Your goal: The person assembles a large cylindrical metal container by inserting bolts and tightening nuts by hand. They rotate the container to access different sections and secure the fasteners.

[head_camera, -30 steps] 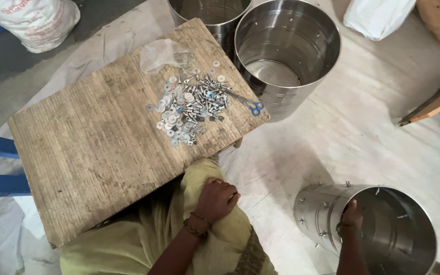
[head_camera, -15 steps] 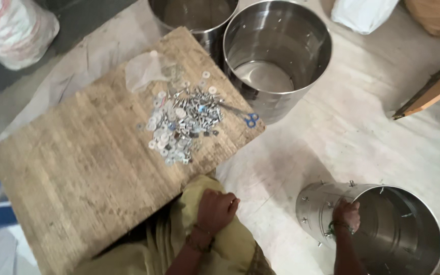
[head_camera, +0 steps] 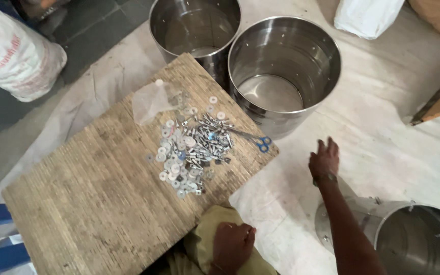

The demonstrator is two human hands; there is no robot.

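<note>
Here the right hand [head_camera: 325,159] reaches out with fingers spread and empty toward the far steel drum [head_camera: 284,71], likely light, stiff and slick, best gripped at its rim, while the left hand [head_camera: 231,246] rests curled on the near lap.

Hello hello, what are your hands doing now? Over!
Right hand open, empty, reaching over the floor toward the upright steel drum. Left hand closed on lap. Nothing between.
</note>
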